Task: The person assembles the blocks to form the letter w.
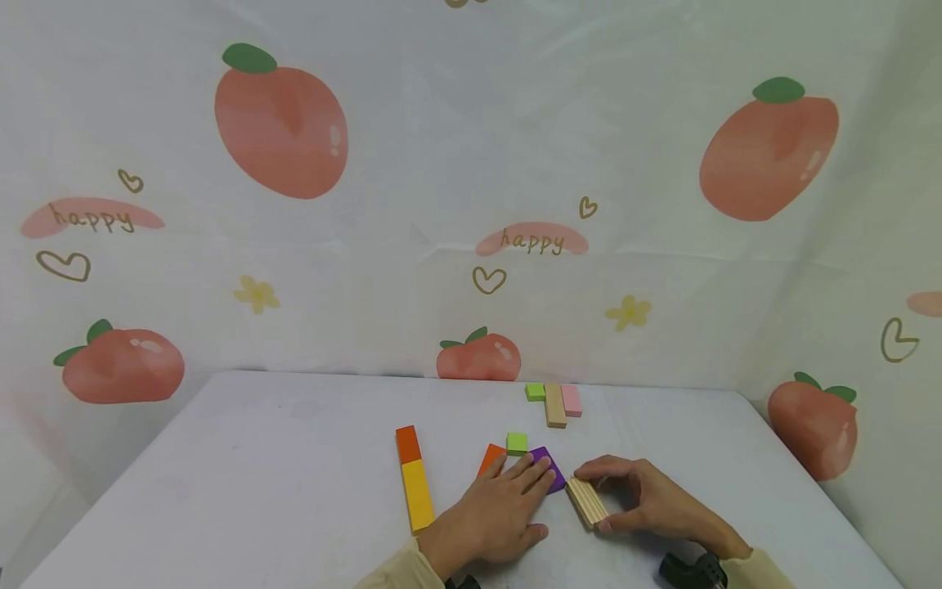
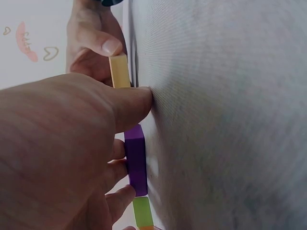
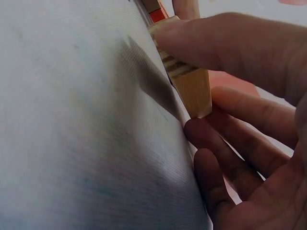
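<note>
Nearest us, our L hand [image 1: 496,511] lies palm-down, fingers straight & spread, tips on the purple block [image 1: 558,478], gripping nothing; an orange block [image 1: 489,458] shows by its little finger, w/ a green block [image 1: 518,444] just beyond. Our R hand [image 1: 648,499] is part-closed, pinching the wood slats [image 1: 587,502] btwn thumb & fingers, right beside the purple block; we can't tell if they touch. At L on our tabletop [image 1: 257,491], a red-orange block [image 1: 408,446] & yellow block [image 1: 418,495] sit end to end.
</note>
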`<control>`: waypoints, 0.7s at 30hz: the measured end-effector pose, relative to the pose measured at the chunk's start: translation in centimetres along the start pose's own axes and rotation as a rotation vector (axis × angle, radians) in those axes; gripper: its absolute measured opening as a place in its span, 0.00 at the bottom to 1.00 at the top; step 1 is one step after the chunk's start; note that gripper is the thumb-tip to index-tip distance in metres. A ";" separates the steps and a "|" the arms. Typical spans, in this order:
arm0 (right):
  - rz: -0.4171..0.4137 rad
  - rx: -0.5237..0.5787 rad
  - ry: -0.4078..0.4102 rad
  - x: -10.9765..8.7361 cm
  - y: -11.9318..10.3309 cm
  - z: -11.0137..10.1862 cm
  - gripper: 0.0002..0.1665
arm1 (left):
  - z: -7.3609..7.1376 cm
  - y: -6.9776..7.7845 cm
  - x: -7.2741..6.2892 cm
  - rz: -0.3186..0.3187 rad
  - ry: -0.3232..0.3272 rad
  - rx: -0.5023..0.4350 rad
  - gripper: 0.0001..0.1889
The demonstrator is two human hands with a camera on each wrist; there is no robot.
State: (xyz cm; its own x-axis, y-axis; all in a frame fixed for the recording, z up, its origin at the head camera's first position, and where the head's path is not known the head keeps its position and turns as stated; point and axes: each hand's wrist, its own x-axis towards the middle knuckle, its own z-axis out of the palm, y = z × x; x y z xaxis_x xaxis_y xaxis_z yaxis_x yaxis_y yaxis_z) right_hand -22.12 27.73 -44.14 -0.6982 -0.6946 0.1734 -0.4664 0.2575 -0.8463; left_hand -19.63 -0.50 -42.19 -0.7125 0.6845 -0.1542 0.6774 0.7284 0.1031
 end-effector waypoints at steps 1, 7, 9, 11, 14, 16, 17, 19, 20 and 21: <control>-0.005 0.004 -0.005 0.0 0.0 0.0 0.33 | 0.0 0.0 0.0 0.000 0.000 0.000 0.37; -0.020 0.011 -0.021 -0.1 -0.1 0.1 0.32 | 0.1 0.0 0.1 0.003 0.010 0.000 0.37; -0.022 0.015 -0.019 0.0 -0.1 0.3 0.32 | 0.1 0.0 0.0 0.006 0.014 0.003 0.37; -0.025 0.011 -0.012 0.0 -0.1 0.4 0.32 | 0.1 -0.1 0.1 0.009 0.015 0.005 0.37; -0.021 0.012 0.003 0.2 0.0 0.7 0.32 | 0.1 -0.1 0.0 0.014 0.016 0.011 0.37; -0.014 0.009 0.012 0.2 0.0 0.8 0.32 | 0.0 -0.1 0.0 0.015 0.017 0.016 0.37; -0.011 0.008 0.014 0.2 0.0 0.9 0.32 | 0.0 -0.1 0.0 0.014 0.017 0.018 0.37; -0.001 0.008 0.020 0.3 0.0 1.0 0.32 | 0.0 -0.1 0.0 0.012 0.015 0.019 0.37; 0.002 0.007 0.021 0.3 -0.1 1.1 0.32 | 0.0 0.0 -0.1 0.011 0.015 0.020 0.37; 0.007 0.007 0.022 0.4 -0.1 1.2 0.33 | 0.0 0.0 -0.1 0.011 0.016 0.022 0.37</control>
State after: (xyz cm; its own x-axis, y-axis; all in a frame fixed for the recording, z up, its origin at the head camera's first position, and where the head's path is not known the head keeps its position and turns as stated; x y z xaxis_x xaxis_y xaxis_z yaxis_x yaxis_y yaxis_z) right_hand -21.70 26.69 -44.60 -0.7133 -0.6777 0.1786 -0.4577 0.2575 -0.8510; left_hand -19.59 -0.57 -42.15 -0.7079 0.6928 -0.1371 0.6887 0.7202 0.0831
